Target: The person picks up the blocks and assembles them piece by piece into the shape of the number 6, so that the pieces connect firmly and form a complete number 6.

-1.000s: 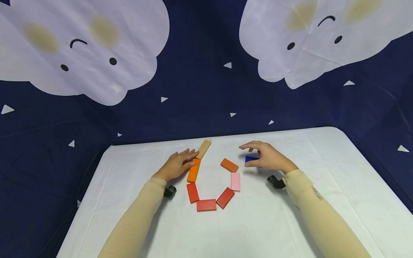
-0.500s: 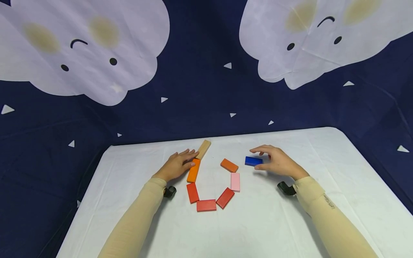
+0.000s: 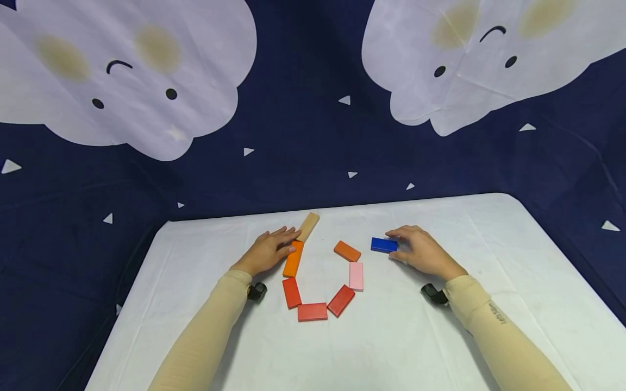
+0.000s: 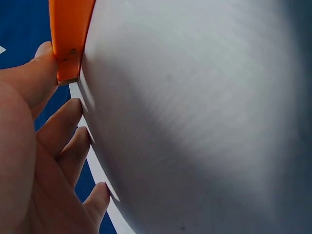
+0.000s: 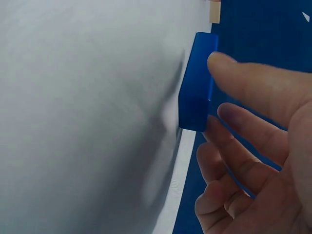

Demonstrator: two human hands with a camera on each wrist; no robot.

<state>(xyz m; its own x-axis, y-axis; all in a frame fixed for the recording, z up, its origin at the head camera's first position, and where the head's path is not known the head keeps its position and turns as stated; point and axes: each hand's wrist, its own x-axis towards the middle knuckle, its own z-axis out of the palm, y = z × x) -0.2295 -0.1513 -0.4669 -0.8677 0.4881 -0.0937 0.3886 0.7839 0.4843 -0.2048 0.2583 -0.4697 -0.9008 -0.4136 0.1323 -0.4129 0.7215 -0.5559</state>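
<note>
In the head view my left hand (image 3: 265, 253) lies at the left of the block line, fingers extended. Its thumb touches the long orange block (image 3: 292, 265), and its fingertips reach the plain wooden block (image 3: 309, 225). The left wrist view shows the thumb against the side of the orange block (image 4: 70, 34). My right hand (image 3: 424, 252) is at the right end of a blue block (image 3: 380, 245), thumb on the near side and curled index finger on the far side. In the right wrist view the thumb overlaps the blue block (image 5: 196, 83); contact on its far side is hidden.
Several flat blocks form an open curve on the white table (image 3: 391, 336): a red block (image 3: 292, 293), another red block (image 3: 312, 312), a third red block (image 3: 340, 301), a pink block (image 3: 356, 276) and a short orange block (image 3: 347, 251). A dark cloth (image 3: 303, 179) hangs behind.
My right hand has shifted right from above the blue block to its right end, and its thumb and index finger have come closer together. The blue block and my left hand have stayed in place.
</note>
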